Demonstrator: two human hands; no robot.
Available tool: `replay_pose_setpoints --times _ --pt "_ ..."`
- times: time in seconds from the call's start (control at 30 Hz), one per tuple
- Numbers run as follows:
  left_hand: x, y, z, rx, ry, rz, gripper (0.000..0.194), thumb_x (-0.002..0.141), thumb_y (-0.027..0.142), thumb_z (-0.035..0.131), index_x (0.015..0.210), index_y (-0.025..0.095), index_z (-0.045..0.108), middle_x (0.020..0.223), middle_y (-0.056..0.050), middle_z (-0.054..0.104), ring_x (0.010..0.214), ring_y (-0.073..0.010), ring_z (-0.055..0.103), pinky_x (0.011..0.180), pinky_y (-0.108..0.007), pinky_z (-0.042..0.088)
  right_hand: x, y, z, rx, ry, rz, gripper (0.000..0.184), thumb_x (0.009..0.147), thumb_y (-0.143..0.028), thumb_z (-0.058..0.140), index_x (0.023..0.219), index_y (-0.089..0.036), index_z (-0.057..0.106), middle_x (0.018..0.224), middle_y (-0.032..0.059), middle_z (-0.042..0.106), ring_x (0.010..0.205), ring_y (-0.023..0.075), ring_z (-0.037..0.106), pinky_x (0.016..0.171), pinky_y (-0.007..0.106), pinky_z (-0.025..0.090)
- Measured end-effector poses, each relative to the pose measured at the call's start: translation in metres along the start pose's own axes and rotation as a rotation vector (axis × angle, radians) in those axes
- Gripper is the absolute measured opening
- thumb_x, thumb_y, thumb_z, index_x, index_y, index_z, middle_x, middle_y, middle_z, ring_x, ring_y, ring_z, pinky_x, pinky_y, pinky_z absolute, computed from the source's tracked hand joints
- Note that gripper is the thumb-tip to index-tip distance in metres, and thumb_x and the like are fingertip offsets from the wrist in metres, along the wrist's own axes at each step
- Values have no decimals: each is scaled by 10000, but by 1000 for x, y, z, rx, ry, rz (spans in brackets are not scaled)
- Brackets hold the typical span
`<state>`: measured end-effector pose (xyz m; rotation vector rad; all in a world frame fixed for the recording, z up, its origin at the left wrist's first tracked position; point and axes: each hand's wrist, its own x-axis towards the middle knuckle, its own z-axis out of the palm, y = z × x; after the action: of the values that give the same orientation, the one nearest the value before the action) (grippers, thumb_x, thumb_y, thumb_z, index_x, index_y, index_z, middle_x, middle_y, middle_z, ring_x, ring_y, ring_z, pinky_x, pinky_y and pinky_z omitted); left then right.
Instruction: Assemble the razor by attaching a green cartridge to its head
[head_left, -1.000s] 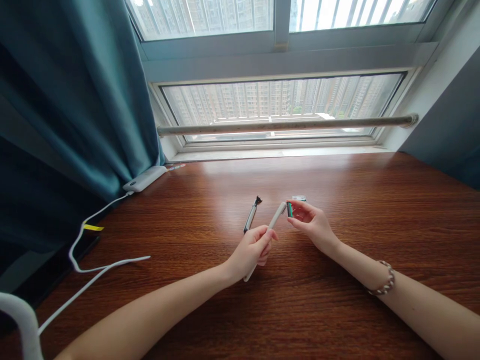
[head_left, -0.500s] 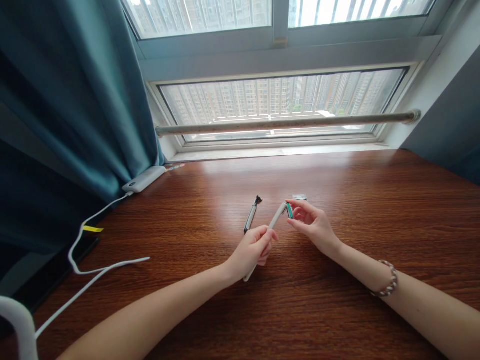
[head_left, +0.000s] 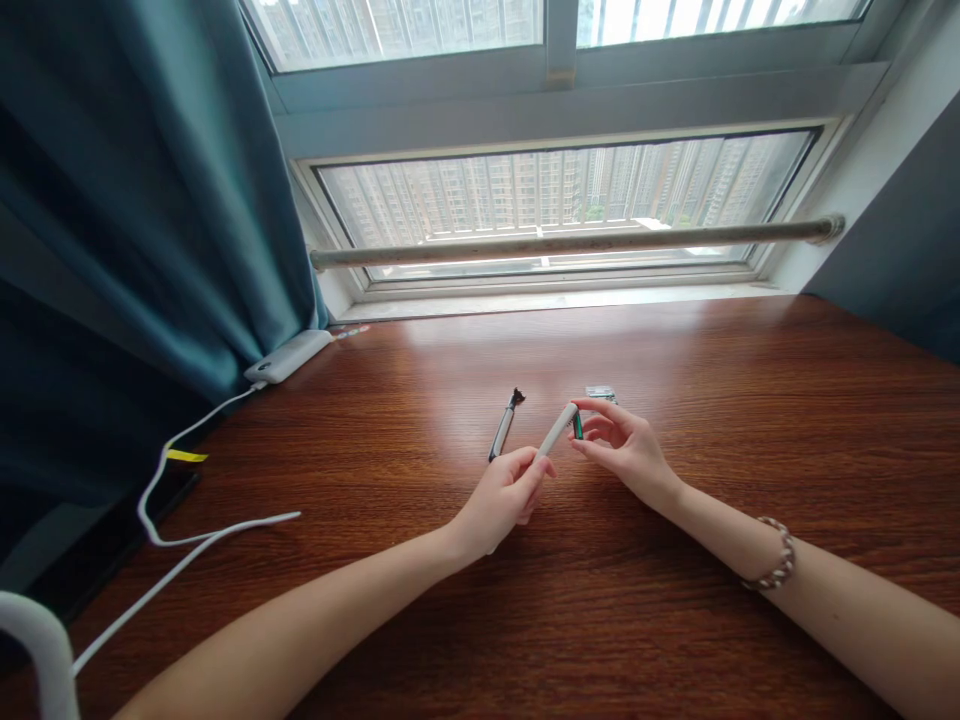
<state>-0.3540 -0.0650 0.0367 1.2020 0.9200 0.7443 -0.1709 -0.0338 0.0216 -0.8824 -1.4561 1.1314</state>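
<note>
The brush (head_left: 556, 431) is up over the table (head_left: 675, 620), in front of the person. It leans, with its top end up and to the right. The left hand (head_left: 504, 497) has its fingers curled tight around the brush. The top of the brush is right by a little green and black block (head_left: 578, 428). I can't tell for sure if the two touch. The right hand (head_left: 626, 447) pinches the block between the thumb and fingertips. A bracelet (head_left: 778, 565) goes around that wrist.

Just past the left hand, a thin handle (head_left: 504, 430) lies on the table, with a dark bit at its far end. A small clear case (head_left: 598, 391) lies just past the right hand, partly hidden by it. Far off to the left is a white box (head_left: 291, 357) with a white cord (head_left: 225, 532), next to the blue curtain (head_left: 187, 200). A bar (head_left: 570, 244) runs across the window (head_left: 487, 190) at the back.
</note>
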Motion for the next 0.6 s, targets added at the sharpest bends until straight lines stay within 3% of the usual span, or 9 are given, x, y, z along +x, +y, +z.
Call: replay_pose_setpoints --times 0.13,0.27,0.43,0.6 --pt "1 1 -2 -31 1 -2 283 804 446 438 790 165 473 469 86 287 373 -32 217 356 -165 152 0 -1 -1 6 -12 42 436 677 -235 673 1095 -234 549 755 16 590 702 146 548 629 284 447" --pt "2 1 -2 -27 -33 10 272 807 434 444 799 164 473 474 86 281 380 -33 211 356 -170 150 -1 1 -1 12 -23 22 426 659 -228 688 1068 -234 569 836 28 591 725 143 545 636 282 453" --pt "4 -2 -4 49 19 9 262 819 419 430 790 162 476 454 86 282 376 -37 236 356 -169 182 0 2 -2 27 -17 75 416 652 -238 693 1055 -236 587 819 26 602 723 142 540 638 278 454" --pt "4 -1 -5 -25 9 -9 263 814 427 435 796 167 468 463 90 275 374 -33 200 357 -173 144 2 3 -4 43 13 81 411 660 -256 686 1059 -246 590 918 40 616 742 141 537 681 288 452"
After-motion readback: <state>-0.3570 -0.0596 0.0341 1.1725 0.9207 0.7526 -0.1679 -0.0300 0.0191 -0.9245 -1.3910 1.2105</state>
